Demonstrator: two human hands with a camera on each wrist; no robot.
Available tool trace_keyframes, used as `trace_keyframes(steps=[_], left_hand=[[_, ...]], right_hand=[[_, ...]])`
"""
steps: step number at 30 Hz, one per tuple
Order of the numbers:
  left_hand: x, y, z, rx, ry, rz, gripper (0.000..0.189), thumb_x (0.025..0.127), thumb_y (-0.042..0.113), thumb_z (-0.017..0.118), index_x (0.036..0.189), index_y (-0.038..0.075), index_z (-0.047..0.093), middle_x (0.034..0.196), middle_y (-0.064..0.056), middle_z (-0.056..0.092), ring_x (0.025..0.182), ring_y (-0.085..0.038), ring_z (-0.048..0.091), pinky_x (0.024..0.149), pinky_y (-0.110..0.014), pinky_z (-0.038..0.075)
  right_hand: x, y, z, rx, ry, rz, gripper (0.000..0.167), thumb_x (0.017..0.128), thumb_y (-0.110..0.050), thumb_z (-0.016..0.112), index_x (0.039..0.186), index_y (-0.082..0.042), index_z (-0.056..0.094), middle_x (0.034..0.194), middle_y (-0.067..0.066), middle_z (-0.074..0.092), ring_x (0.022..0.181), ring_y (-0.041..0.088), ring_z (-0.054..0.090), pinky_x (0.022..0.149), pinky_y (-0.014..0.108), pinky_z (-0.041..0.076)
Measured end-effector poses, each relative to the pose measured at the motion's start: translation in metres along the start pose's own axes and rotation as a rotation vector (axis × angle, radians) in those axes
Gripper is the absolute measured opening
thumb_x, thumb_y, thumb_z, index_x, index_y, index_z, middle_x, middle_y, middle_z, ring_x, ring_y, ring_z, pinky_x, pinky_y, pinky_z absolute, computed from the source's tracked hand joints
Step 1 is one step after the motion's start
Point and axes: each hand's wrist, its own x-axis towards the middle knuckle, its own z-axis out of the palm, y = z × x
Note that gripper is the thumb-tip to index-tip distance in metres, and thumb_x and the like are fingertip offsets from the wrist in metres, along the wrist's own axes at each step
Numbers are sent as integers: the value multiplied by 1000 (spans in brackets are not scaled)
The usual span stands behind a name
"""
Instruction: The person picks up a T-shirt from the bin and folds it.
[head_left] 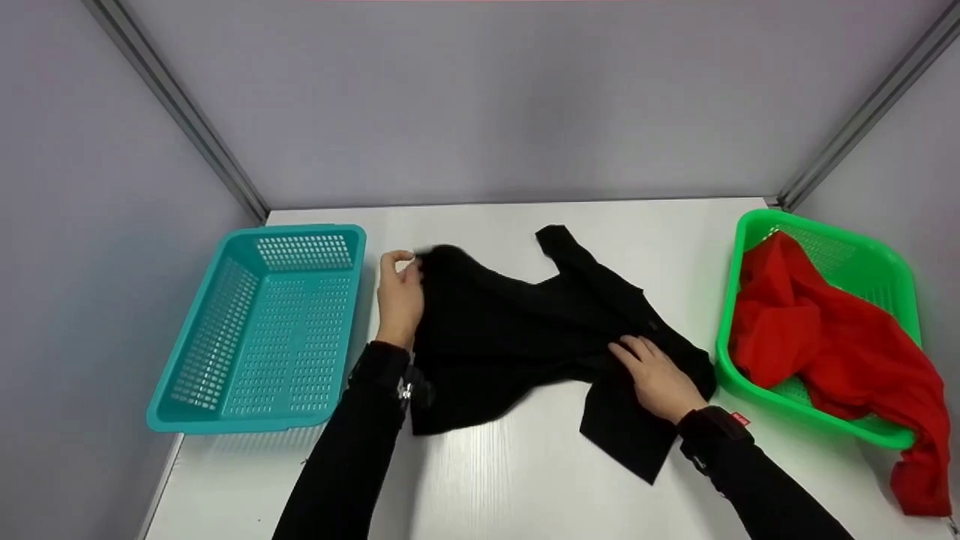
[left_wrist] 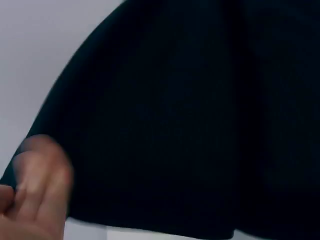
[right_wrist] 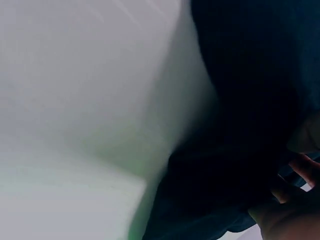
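Observation:
A black short-sleeved shirt [head_left: 510,322] lies spread on the white table, its hem side at the left and its sleeves toward the right. My left hand [head_left: 401,292] pinches the far left corner of the hem between thumb and fingers. In the left wrist view the cloth [left_wrist: 150,125] fills most of the picture, and the left hand [left_wrist: 42,190] is blurred at its edge. My right hand [head_left: 656,379] rests on the shirt near its right end, beside the near sleeve. In the right wrist view the right hand's fingers [right_wrist: 295,192] are partly hidden in dark cloth.
To the left stands a teal plastic basket [head_left: 349,330] with nothing in it. A green basket [head_left: 877,262] at the right holds a red garment [head_left: 840,337], part of which hangs over its near right rim. Grey panels [head_left: 525,105] enclose the table [head_left: 480,487].

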Motion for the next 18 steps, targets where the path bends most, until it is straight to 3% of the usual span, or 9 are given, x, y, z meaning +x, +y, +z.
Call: trace_keyframes(steps=[1,2,5,6,7,9,11,14,18], left_hand=[[-1,-2,2,29,-57,4,42,110,14,39,152,13,33,142,-21,55,129,-35,56,106,-43,46],[-3,-5,5,116,-107,42,47,109,11,40,155,13,32,152,-19,47,140,-35,45,112,-46,39],[-19,-18,18,410,-285,202,49,104,6,49,152,9,43,156,-25,38,146,-47,32,119,-55,28],[-26,-23,23,495,-358,235,47,103,7,51,151,9,47,165,-22,26,152,-49,18,121,-59,22],[-34,-28,27,588,-428,268,45,103,9,53,149,9,50,163,-24,29,149,-52,22,119,-61,25],[-48,-39,34,747,-572,280,48,104,16,57,151,14,49,164,-21,30,147,-52,27,116,-64,30],[-60,-48,37,894,-674,246,60,104,25,59,160,24,37,168,-15,23,149,-53,22,114,-66,30],[-69,-58,36,1062,-689,210,71,102,36,63,163,32,27,170,-12,16,150,-55,16,113,-69,29],[-70,-62,27,1114,-648,165,85,93,43,73,163,33,25,171,-12,13,151,-55,12,114,-69,28]], right_hand=[[0,0,-1,1,-7,-1,55,88,14,56,142,2,55,141,27,51,128,53,50,104,58,47],[0,0,-2,-2,-13,-2,56,87,14,56,142,3,55,141,28,51,127,53,50,103,58,47],[1,-1,-5,-18,-9,-1,57,85,13,60,141,2,57,142,28,52,125,50,53,98,56,51],[2,-1,-6,-23,3,4,56,86,12,62,141,1,57,142,28,52,124,49,53,96,56,52],[3,0,-6,-28,20,10,56,86,11,63,141,1,57,143,28,51,123,48,54,95,55,53],[7,1,-7,-34,53,26,54,90,5,65,143,0,56,145,27,50,125,47,53,96,55,52],[9,3,-7,-32,67,53,55,95,-2,66,148,-3,52,149,27,47,131,48,49,102,59,47],[11,7,-7,-3,25,122,60,100,-15,65,156,-6,41,155,28,41,139,50,42,106,68,39],[10,13,-10,61,-60,273,64,104,-25,59,160,-7,33,159,31,32,142,50,38,104,76,33]])
